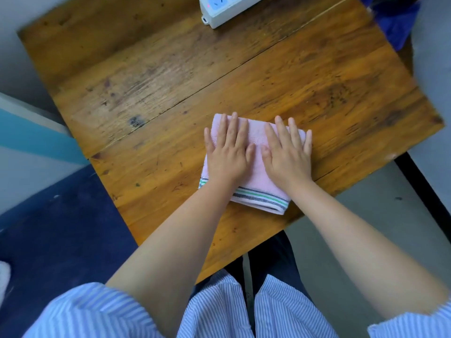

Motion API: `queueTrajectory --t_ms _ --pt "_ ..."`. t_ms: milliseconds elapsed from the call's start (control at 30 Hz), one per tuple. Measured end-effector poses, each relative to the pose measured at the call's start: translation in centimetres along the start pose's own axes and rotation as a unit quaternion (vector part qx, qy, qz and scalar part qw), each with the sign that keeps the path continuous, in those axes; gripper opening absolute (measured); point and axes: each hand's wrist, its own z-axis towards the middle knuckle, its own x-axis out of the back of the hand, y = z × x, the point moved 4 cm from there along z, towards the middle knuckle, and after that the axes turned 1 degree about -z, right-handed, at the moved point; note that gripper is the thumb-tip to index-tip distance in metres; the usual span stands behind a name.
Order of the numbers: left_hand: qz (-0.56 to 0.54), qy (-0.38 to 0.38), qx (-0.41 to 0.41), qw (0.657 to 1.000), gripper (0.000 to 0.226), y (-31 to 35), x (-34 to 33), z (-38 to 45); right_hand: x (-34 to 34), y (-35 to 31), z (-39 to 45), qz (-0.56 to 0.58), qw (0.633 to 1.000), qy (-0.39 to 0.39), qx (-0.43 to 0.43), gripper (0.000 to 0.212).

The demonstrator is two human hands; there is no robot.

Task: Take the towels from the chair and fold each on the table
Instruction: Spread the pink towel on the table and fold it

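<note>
Pressing flat: left hand [228, 152] and right hand [288, 152], fingers straight, side by side on folded pink towel [258, 184] | towel lies on wooden worktop [146, 93], near edge, 5 o'clock of centre | white power strip [227, 8] at 12 o'clock, far edge

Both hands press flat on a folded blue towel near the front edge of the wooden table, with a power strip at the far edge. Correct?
Not quite: the towel is pink, not blue, as the head view shows. The left hand, right hand, table and power strip are as stated.
</note>
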Motion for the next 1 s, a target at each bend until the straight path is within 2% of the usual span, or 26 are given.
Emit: queueTrajectory --t_ms 133,267,367,500,600,667,733,767,833,867,1000 --pt "0.042 0.134 -0.043 0.989 0.058 -0.5 -0.3 0.6 -0.7 1.3 0.7 0.062 0.998 -0.018 0.024 0.073" --pt "0.040 0.192 -0.064 0.978 0.053 -0.8 -1.1 0.7 -0.7 2.4 0.8 0.119 0.990 -0.039 0.063 0.072" --pt "0.025 0.169 -0.064 0.983 0.049 -0.9 -1.3 0.6 -0.4 3.7 0.6 0.150 0.979 -0.081 0.113 0.072" --pt "0.059 0.182 -0.051 0.980 0.052 -0.7 -0.3 0.5 1.3 5.3 1.9 0.136 0.959 -0.138 0.206 0.071" --pt "0.064 0.270 -0.048 0.960 0.040 0.4 0.6 -0.5 2.2 6.1 2.5 0.076 0.945 -0.104 0.302 0.052" --pt "0.031 0.315 -0.063 0.946 0.024 1.9 0.8 -2.1 2.2 6.8 2.7 0.041 0.930 -0.103 0.350 0.051" --pt "-0.016 0.298 -0.109 0.948 0.008 3.7 0.8 -3.3 2.6 6.9 3.0 0.009 0.910 -0.093 0.404 0.050" --pt "-0.026 0.267 -0.122 0.955 0.009 4.5 0.5 -3.8 2.5 6.9 3.3 -0.007 0.897 -0.099 0.430 0.052" --pt "-0.002 0.219 -0.105 0.970 0.029 5.6 -0.2 -4.7 2.4 6.7 3.9 -0.039 0.878 -0.114 0.464 0.074" --pt "0.013 0.198 -0.082 0.977 0.038 5.9 -0.4 -4.9 2.5 6.4 4.1 -0.050 0.871 -0.115 0.475 0.075" --pt "0.056 0.105 0.010 0.993 0.076 7.1 -1.5 -5.7 2.9 4.9 4.5 -0.089 0.829 -0.110 0.541 0.045"
